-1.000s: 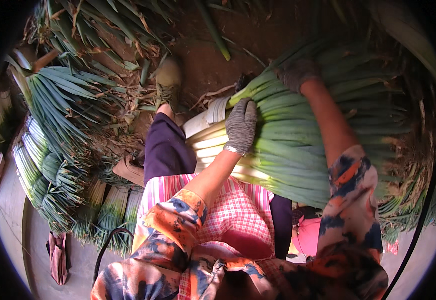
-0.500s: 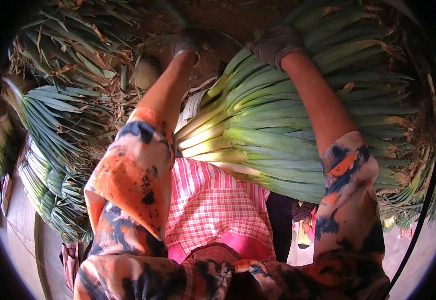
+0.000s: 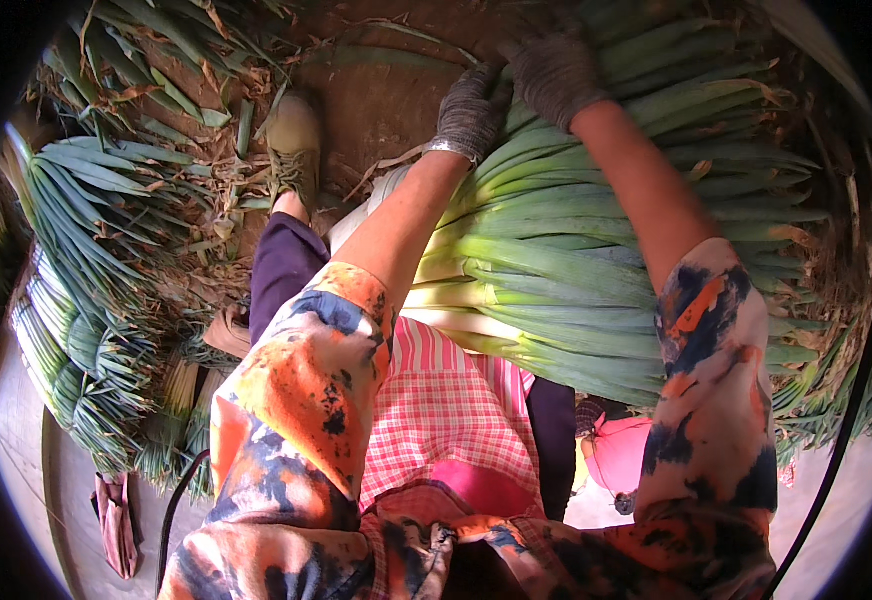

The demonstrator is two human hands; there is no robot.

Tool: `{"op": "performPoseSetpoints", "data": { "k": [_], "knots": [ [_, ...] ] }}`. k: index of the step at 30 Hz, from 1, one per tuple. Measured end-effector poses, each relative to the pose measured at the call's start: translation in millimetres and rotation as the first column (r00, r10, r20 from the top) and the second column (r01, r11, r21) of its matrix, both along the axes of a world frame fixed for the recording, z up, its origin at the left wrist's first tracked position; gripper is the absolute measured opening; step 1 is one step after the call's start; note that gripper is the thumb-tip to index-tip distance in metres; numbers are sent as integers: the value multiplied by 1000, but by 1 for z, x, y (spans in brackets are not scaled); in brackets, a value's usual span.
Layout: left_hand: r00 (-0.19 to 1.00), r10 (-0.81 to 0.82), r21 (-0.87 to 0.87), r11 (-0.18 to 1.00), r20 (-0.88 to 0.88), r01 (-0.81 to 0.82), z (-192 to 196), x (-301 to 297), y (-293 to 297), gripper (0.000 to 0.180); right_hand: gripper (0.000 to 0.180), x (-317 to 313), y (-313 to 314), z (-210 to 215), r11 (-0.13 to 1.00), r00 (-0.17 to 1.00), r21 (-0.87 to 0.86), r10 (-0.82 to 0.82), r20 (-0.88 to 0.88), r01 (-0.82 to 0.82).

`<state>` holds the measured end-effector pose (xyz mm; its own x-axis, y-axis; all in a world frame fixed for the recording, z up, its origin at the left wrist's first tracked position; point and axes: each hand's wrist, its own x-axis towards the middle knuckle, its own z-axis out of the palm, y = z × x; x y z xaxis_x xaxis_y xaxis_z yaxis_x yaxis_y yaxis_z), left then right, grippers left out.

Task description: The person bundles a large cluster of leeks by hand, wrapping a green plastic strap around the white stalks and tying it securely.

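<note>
A broad heap of long green onions (image 3: 556, 270) fans out in front of me, pale stems to the left and green leaves to the right. Both my hands wear grey knitted gloves. My left hand (image 3: 469, 112) is at the heap's far left edge with its fingers bent together; a thin strand (image 3: 421, 32) runs up to the fingertips, and whatever they hold is hidden. Close beside it, my right hand (image 3: 556, 78) rests over the far leaves, palm down. Its fingers are too dark to read.
Tied bunches of green onions (image 3: 96, 360) lie at the left, with loose leaves (image 3: 196, 215) strewn on the brown ground. A shoe (image 3: 294, 140) stands left of my left forearm. A black cable (image 3: 846, 430) hangs at the right. A pink-clothed person (image 3: 621, 450) shows below the heap.
My left hand has moved right, from over the bare ground to the heap's edge beside my right hand. My right hand has shifted only slightly. The shoe and dark trouser leg show more.
</note>
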<state>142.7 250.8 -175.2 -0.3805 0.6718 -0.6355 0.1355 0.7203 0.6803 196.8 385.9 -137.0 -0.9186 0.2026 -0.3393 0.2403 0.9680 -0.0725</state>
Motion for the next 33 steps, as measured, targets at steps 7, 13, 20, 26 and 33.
{"op": "performPoseSetpoints", "data": {
  "k": [7,13,20,26,33],
  "knots": [
    [943,331,-223,922,30,-316,17,6,-6,62,25,5,33,-29,955,954,-284,158,254,-82],
    [992,107,-253,963,65,-87,32,8,-2,61,24,20,94,-39,820,639,44,410,651,-571],
    [991,96,-238,969,98,-70,44,5,-1,63,24,-8,123,-37,889,447,-168,369,815,-426],
    [996,50,-226,974,76,-32,43,5,-3,61,27,0,72,-40,884,645,-401,453,615,-239],
    [992,-53,-119,991,114,67,31,7,4,44,22,34,86,-74,911,841,-85,405,358,-403]
  ]
}}
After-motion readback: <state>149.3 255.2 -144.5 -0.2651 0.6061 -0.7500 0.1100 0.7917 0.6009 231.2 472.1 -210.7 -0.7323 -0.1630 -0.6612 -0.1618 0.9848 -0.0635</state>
